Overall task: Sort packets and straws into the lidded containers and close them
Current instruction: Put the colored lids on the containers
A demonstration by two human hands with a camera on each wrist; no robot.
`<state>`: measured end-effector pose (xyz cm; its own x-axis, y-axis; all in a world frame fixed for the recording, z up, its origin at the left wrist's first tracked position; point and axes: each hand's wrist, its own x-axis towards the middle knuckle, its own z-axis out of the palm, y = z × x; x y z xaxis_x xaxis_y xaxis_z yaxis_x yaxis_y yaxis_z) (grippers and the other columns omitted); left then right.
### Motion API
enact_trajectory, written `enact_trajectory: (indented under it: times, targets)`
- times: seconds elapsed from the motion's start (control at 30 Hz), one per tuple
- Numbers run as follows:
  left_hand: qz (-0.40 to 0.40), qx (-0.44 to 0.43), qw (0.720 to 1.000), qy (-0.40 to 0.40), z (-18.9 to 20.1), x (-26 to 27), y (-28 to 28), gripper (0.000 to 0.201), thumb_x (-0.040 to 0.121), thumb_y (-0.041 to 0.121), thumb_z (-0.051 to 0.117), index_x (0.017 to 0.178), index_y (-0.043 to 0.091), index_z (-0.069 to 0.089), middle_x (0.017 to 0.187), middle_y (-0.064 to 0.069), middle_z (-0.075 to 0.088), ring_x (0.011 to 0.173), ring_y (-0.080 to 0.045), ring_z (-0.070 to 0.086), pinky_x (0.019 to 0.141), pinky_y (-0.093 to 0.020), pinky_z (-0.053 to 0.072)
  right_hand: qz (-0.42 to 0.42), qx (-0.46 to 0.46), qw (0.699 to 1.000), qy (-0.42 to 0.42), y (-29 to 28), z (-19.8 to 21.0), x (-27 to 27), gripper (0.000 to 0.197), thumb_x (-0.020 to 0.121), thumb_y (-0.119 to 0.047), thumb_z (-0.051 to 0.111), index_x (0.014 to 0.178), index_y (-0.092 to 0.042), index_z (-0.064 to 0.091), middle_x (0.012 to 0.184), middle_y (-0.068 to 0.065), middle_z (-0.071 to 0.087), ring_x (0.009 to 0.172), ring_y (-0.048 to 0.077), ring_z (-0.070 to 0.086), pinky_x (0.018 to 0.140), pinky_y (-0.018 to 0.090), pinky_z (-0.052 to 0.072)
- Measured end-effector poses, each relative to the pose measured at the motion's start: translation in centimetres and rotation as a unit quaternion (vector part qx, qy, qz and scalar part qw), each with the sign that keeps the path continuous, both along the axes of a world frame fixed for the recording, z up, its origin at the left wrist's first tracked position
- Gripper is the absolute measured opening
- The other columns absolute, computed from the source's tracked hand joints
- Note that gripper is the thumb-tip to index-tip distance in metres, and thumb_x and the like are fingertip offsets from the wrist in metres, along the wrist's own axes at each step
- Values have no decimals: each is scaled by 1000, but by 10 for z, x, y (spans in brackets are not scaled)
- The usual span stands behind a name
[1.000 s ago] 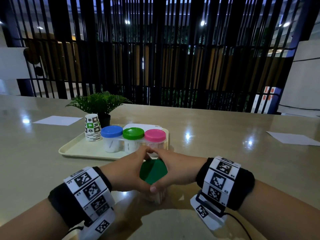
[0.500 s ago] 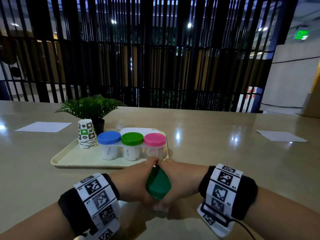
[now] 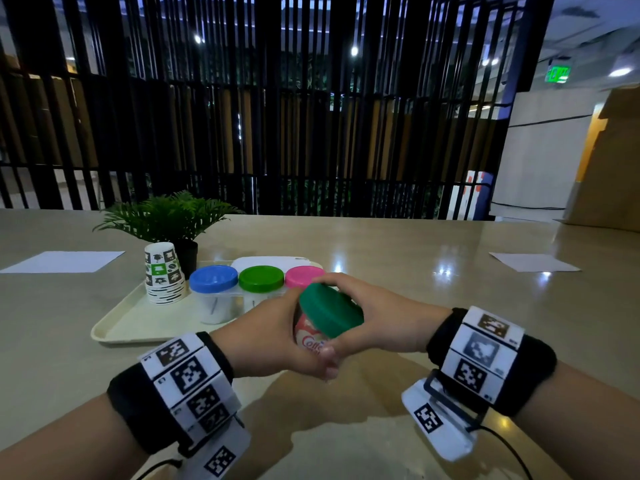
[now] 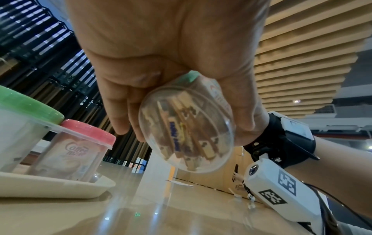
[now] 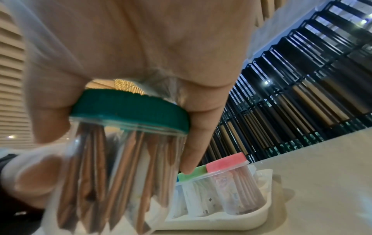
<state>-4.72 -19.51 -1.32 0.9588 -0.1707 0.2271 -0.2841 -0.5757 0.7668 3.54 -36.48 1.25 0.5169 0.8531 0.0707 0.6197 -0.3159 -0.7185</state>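
The clear container (image 3: 309, 336) hung off the table (image 3: 398, 289), tilted, between the two hands. The left hand (image 3: 268, 337) was wrapped round its body from the left, fingers and thumb curled against the clear wall. The right hand (image 3: 375, 322) sat on top and to the right, thumb and fingers curled over the rim of the dark green lid (image 3: 330, 313), which was seated on the container's mouth. Brown stick packets (image 5: 120, 167) stood packed inside; from below, their ends pressed against the clear base (image 4: 187, 130).

Through the wall, just left of the right thumb, a red-and-white packet read "Coffe", the rest hidden. Beyond both hands, on the cream tray (image 3: 138, 327), stood three closed containers with blue (image 3: 213, 278), light green (image 3: 261, 278) and pink (image 3: 300, 276) lids; the pink-lidded one held a packet reading "Coffee mate". Left of them stood a stack of patterned paper cups (image 3: 163, 273).
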Motion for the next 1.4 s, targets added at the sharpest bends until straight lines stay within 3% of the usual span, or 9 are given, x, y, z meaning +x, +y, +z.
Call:
enact_trajectory:
  times: [0.13,0.27,0.37,0.5,0.57,0.63,1.07,1.23,1.4]
  targets:
    - [40,43,998,-32,0,-1,0,62,57,20,92,101,34,51,95,18,66,85,2,65,70,-15,51,-39,-12,999,-1,5,-3,-2,75,69,-39,83,130,-33,39,108,-12,60,97,5,62,82,24,54]
    - [104,148,983,-38,-4,2,6,84,40,61,78,111,30,46,99,14,61,88,-1,61,77,-33,55,-89,-48,994,-47,10,-6,-6,79,65,-68,70,127,-31,38,105,-9,63,93,8,63,82,32,54]
    - [95,159,982,-37,-4,2,8,80,47,55,83,112,32,43,101,17,58,89,3,58,74,-21,51,-92,-90,988,-85,12,-6,-9,85,66,-75,63,132,-30,36,110,-8,62,95,8,61,86,34,53]
    - [77,173,981,-39,-2,0,14,82,56,44,89,119,37,38,105,22,56,92,12,55,68,-5,43,-13,-82,996,-36,3,10,-5,107,69,-47,80,150,-39,11,148,-16,32,127,-1,36,101,17,35]
    - [64,173,982,-26,-2,1,18,88,56,42,90,124,36,35,108,22,56,95,13,56,72,-5,45,24,-122,989,-85,-1,20,-3,111,70,-29,84,151,-39,8,150,-20,19,128,-4,25,90,-1,26]
    - [51,170,984,-19,-4,2,19,90,56,40,91,127,36,35,109,23,57,96,11,57,75,-7,48,49,-138,983,-114,-1,23,0,101,71,-16,83,148,-36,21,139,-18,32,112,-9,38,74,-8,32]
    - [80,236,967,-50,-9,0,13,86,48,60,80,120,37,39,111,20,54,96,0,57,83,-28,53,-32,-106,991,-77,5,5,0,72,66,-65,69,127,-34,45,113,-12,60,98,9,61,85,33,56]
    - [78,260,961,-47,-10,0,8,85,55,55,83,125,36,38,117,18,51,102,-2,54,87,-26,50,-54,-134,989,-39,2,6,-6,64,68,-79,47,116,-36,43,98,-13,59,68,14,67,64,25,53]
    - [81,239,967,-43,-10,3,8,92,51,58,82,128,35,37,117,19,53,102,-1,55,88,-28,51,15,-133,991,-25,-10,14,0,99,72,-39,79,147,-42,14,133,-21,35,113,-1,40,75,1,38]
